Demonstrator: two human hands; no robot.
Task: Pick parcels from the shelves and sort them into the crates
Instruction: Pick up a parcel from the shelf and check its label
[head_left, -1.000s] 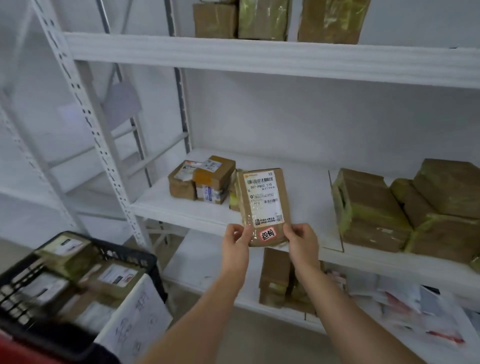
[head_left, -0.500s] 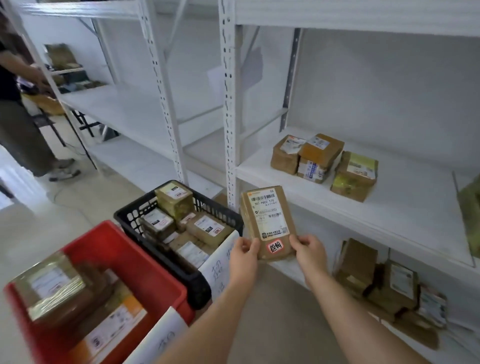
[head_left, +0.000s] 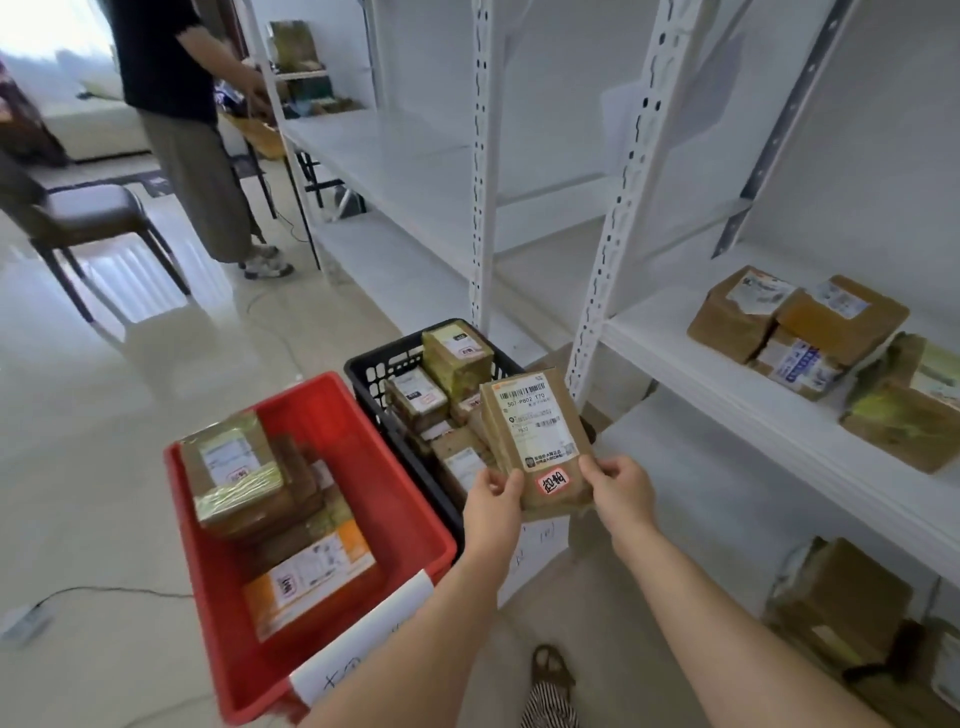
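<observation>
Labelled parcel (head_left: 537, 441) in both hands' grip above black crate (head_left: 374, 374).

Two plastic crates sit on the floor at lower centre: one red solid-walled crate (head_left: 415, 499) and one black lattice-walled crate (head_left: 371, 374). The red one holds at least three brown taped parcels (head_left: 236, 473) (more may lie beneath). The black one shows about five brown cardboard parcels (head_left: 457, 353). One flat brown parcel with a white barcode label (head_left: 537, 441) is held up by two bare hands, left hand (head_left: 493, 501) and right hand (head_left: 621, 493). Four brown parcels (head_left: 841, 317) sit on the white metal shelf (head_left: 701, 364) at right. One second person (head_left: 176, 104) stands upper left, beside one dark chair (head_left: 88, 213).
</observation>
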